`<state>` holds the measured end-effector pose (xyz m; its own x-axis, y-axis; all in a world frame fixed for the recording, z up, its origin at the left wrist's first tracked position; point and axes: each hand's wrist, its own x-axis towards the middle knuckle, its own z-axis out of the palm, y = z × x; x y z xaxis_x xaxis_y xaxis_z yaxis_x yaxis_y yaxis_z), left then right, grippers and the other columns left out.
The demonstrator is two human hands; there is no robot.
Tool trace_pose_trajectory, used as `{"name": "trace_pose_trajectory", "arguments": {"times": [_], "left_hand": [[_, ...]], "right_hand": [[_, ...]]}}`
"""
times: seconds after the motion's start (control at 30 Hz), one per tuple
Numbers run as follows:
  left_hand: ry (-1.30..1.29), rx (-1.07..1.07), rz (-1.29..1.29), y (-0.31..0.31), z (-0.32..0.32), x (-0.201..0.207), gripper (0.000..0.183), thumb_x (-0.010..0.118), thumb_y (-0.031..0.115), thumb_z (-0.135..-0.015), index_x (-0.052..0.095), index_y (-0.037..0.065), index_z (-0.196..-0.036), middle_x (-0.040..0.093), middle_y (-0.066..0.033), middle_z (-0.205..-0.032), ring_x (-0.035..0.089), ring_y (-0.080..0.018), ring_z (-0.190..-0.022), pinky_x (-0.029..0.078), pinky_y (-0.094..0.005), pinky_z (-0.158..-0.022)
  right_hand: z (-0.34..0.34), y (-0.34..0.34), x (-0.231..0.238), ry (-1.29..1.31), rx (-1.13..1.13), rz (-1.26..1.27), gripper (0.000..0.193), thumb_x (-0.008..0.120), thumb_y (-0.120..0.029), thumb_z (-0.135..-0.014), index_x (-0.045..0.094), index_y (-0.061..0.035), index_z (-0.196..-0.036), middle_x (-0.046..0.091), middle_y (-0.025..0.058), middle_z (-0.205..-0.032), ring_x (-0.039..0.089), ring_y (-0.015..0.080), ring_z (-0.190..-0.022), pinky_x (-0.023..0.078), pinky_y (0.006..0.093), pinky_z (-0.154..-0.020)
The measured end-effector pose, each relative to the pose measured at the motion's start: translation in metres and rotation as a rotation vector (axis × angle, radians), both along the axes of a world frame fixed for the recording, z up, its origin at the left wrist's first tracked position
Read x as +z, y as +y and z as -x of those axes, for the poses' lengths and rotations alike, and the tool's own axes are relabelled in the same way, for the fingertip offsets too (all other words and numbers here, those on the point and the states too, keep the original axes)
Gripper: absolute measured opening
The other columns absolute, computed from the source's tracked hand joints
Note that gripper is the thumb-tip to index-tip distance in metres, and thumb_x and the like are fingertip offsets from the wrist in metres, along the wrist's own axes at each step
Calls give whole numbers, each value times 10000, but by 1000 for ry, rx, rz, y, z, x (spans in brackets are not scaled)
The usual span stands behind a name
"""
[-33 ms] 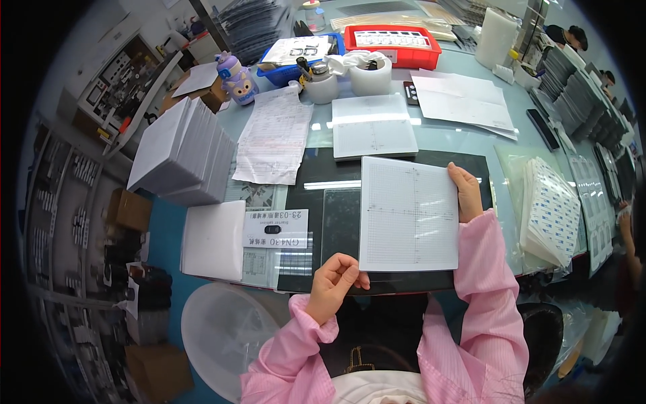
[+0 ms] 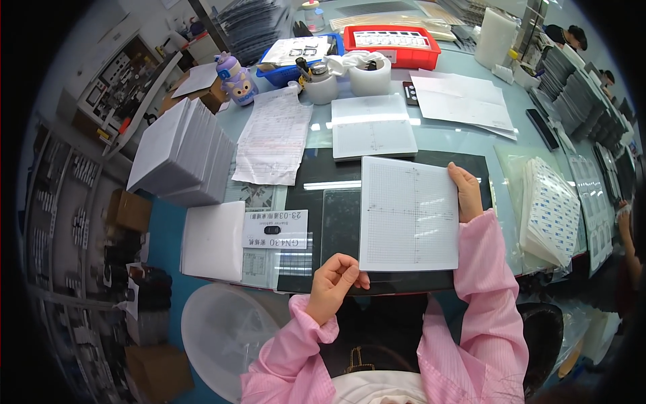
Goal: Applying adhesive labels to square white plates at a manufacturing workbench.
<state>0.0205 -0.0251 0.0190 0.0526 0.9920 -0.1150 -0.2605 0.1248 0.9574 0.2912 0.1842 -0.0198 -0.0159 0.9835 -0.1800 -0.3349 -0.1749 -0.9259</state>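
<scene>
A white rectangular sheet printed with a fine grid and two crossing scale lines (image 2: 407,215) lies at a slight slant in front of me; whether it is one sheet or a thin stack I cannot tell. My right hand (image 2: 467,192) grips its right edge near the upper corner, thumb on top. By the lower left corner is my left hand (image 2: 335,284), its fingers curled and thumb pressed in; anything between them is hidden. A dark mat (image 2: 306,175) lies beneath the sheet. Just beyond it sits a stack of similar gridded sheets (image 2: 373,128).
Tall white stacks (image 2: 182,151) and a white pad (image 2: 214,239) stand at left, near a printed card (image 2: 274,229). Blue (image 2: 282,75) and red bins (image 2: 417,57) sit at the back. Film sheets (image 2: 548,212) lie right. A translucent tub (image 2: 225,337) is below the table edge.
</scene>
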Motion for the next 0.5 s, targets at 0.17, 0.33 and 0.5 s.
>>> {"name": "trace_pose_trajectory", "arguments": {"times": [0.17, 0.33, 0.5], "left_hand": [[-4, 29, -4, 1, -2, 0, 81, 543, 85, -993, 571, 11, -977, 655, -80, -842, 638, -142, -748, 506, -252, -719], [8, 58, -42, 2, -15, 6, 58, 522, 25, -969, 568, -5, -988, 657, -84, -860, 636, -131, -758, 522, -253, -725], [-145, 48, -279, 13, -50, 10, 96, 507, -39, -954, 550, -16, -1036, 645, -55, -913, 610, -80, -830, 504, -226, -776]], "right_hand": [[-1, 1, 3, -50, -34, -8, 291, 626, -302, -969, 646, -63, -804, 606, -20, -667, 528, 48, -552, 415, 221, -495], [0, -1, 6, -76, -21, -27, 323, 587, -330, -986, 655, -61, -820, 627, -5, -687, 545, 61, -559, 433, 232, -517], [10, -7, 3, -132, 121, 131, 391, 501, -366, -1018, 678, -23, -955, 693, 74, -853, 623, 125, -693, 492, 272, -655]]}}
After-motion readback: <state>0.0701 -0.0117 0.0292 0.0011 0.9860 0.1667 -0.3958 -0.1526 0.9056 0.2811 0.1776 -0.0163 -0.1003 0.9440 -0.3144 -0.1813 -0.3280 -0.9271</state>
